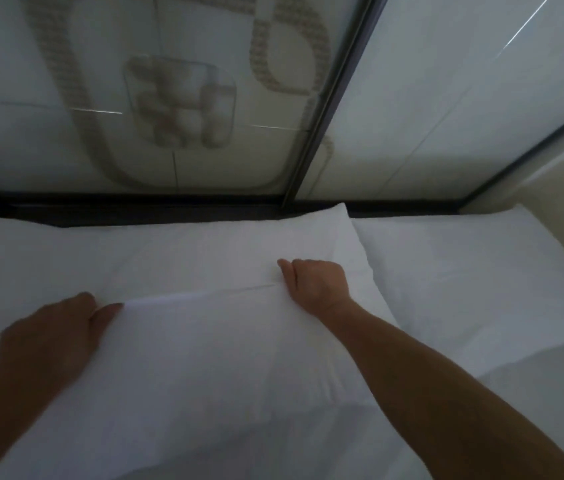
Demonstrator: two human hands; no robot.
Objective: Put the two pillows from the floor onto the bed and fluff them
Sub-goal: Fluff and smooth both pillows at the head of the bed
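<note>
Fingertips of left hand (48, 336) and right hand (315, 284) buried gripping pillow (187, 341), second pillow (464, 271) beside.

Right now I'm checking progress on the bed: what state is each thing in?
Near pillow: on the bed, both hands on its far edge.
Far pillow: lying flat by the wall.
Right pillow: lying flat, untouched.
Left hand: pinching fabric.
Right hand: pressed on the seam.

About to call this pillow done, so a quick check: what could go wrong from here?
1. Both hands, left hand and right hand, press the near pillow flat; it may end up squashed rather than fluffed.
2. The near pillow overlaps the far pillow at a fold, so tugging could drag both askew.
3. The right pillow appears untouched.
</note>
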